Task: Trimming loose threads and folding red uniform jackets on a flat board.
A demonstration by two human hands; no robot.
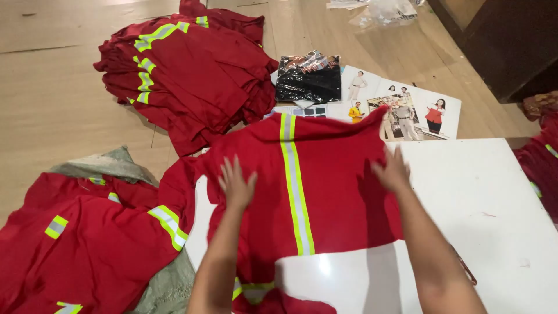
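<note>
A: Where are the hands?

B: Both lie flat on a red shirt [325,180] spread over a white table [482,197]. The left hand [237,185] presses the cloth left of the shirt's yellow-and-silver reflective stripe [295,186]; the right hand [393,171] rests near the shirt's right edge, close to the upper corner.

A: Are they gripping it?

B: No. Fingers are spread and open, palms down on the fabric, nothing pinched or held. The shirt lies under both palms, and the stripe runs between them.

A: How does the shirt sit?

B: It covers the table's left part; one sleeve hangs off the left side towards a heap of red garments [75,250] on grey sacking [110,164].

A: Anything else around?

B: A stack of folded red shirts [186,75] on the wooden floor [52,110] beyond, a shiny black packet [309,78] just past the table, and a printed sheet with pictures of people [407,107] beside it.
</note>
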